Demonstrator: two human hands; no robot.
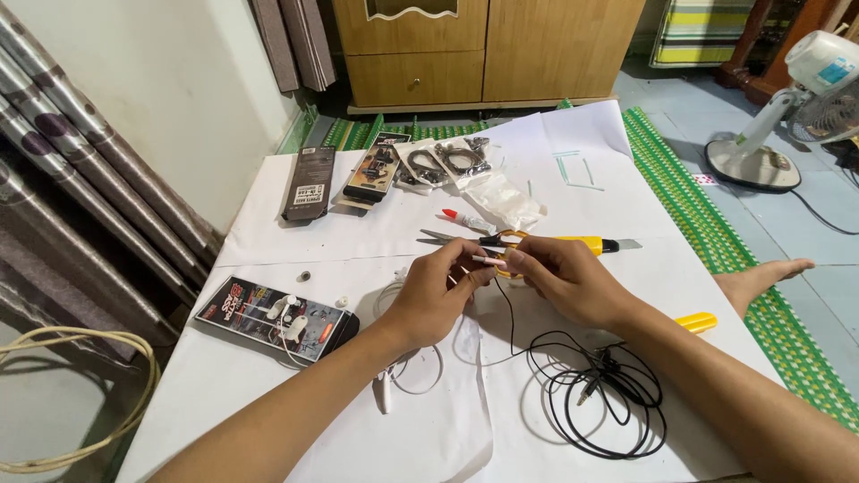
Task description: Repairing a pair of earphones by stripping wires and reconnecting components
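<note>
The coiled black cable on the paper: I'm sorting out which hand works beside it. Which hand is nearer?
Right. The right hand lies just above the coiled black cable, its forearm passing beside the coil. The left hand sits farther away, to the coil's upper left.

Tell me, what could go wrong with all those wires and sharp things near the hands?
1. The yellow utility knife lies with its blade out just beyond the right hand; a careless reach might nick a finger.
2. The black cable lies in loose loops by the right forearm, so an arm movement could snag and tangle it.
3. The small white piece pinched between the left hand and right hand might slip and get lost among the clutter.
</note>
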